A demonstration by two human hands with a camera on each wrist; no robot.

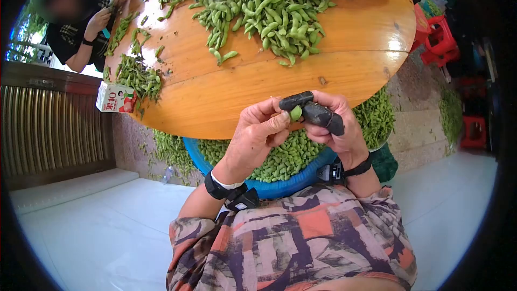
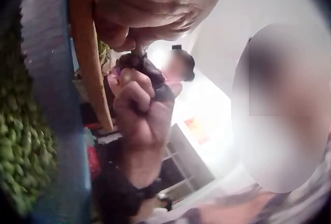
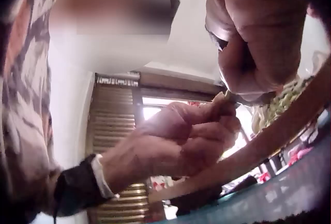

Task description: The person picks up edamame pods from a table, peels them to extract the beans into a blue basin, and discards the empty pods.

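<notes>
In the head view, both hands meet over a blue basin (image 1: 264, 189) that holds a heap of shelled green beans (image 1: 288, 159). My left hand (image 1: 257, 133) pinches a green soybean pod (image 1: 295, 112) between thumb and fingertips. From the other side my right hand (image 1: 344, 121) grips the same pod, with black covers (image 1: 322, 116) on its thumb and a finger. The right wrist view shows the left hand (image 3: 178, 136) with curled fingers, right at the tips of the right hand (image 3: 264, 38). Fingers partly hide the pod.
A wooden table (image 1: 242, 94) lies ahead, with a large pile of pods (image 1: 269, 5) and a smaller heap (image 1: 137, 75). A white carton (image 1: 114, 98) stands at its left edge. Another person (image 1: 81, 21) sits across at left. Red stools (image 1: 439, 37) are at the right.
</notes>
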